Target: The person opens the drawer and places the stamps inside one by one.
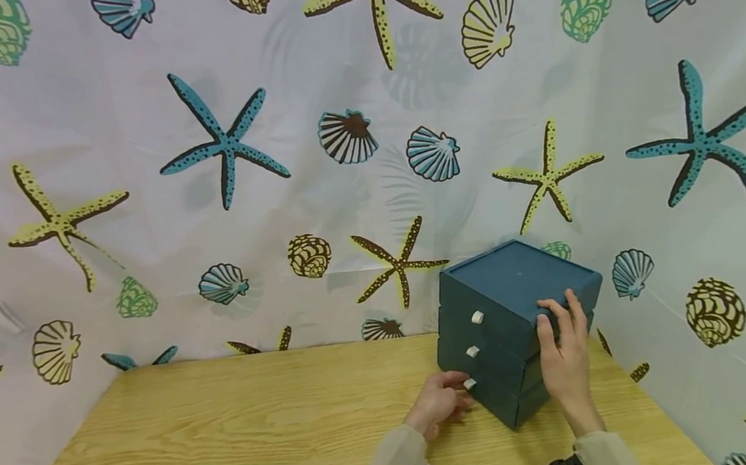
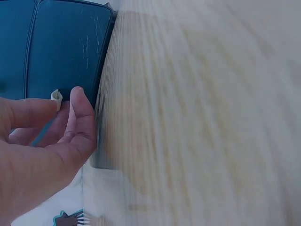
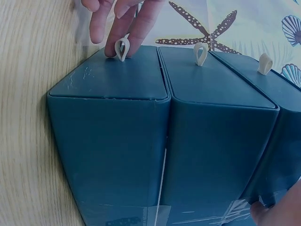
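A dark blue chest [image 1: 523,277] with three drawers stands at an angle on the wooden table, each drawer front carrying a small pale loop. Low at its front, my left hand [image 1: 437,403] touches the bottom drawer with its fingers around the lowest loop [image 2: 57,98]. From the right, that loop [image 3: 122,48] shows its hole, with two fingertips against the drawer face beside it. My right hand [image 1: 566,352] rests on the chest's near right side, its fingertips over the top edge. All three drawers [image 3: 218,84] look pushed in.
The wooden table [image 1: 230,433] extends left of the chest. Behind it and on both sides hangs a white curtain [image 1: 315,208] printed with starfish and shells. Clear tape [image 3: 122,214] crosses the chest's side.
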A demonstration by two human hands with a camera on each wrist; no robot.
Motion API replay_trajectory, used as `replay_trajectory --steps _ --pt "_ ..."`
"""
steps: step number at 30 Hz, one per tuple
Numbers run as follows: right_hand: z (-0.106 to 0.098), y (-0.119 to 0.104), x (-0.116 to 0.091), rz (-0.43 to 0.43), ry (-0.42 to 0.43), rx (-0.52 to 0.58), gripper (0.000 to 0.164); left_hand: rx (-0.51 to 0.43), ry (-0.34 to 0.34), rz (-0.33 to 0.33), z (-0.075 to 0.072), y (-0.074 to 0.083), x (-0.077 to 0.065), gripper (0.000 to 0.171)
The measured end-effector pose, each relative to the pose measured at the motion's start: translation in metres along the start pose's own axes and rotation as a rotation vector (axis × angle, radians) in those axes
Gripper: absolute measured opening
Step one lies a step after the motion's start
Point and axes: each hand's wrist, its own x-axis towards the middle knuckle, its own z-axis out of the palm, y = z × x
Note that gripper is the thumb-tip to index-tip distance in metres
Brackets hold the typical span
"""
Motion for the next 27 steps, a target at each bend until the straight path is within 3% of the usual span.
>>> replay_trajectory --steps 6,14,21,27 --pt "0.000 -0.001 -0.001 0.002 -0.006 -0.001 0.034 -0.012 -0.046 -0.023 -0.005 0.000 -0.003 0.046" --pt "-0.001 -0.001 0.001 0.010 -0.002 -0.003 0.034 0.014 -0.061 0.006 -0.012 0.005 -0.013 0.046" --pt "-0.006 -0.007 0.002 0.014 -0.022 -0.015 0.036 0.037 -0.086 0.057 -0.029 0.011 -0.024 0.042" --pt "-0.007 -0.013 0.000 0.017 -0.025 -0.052 0.039 0.055 -0.080 0.042 -0.044 0.010 -0.035 0.042"
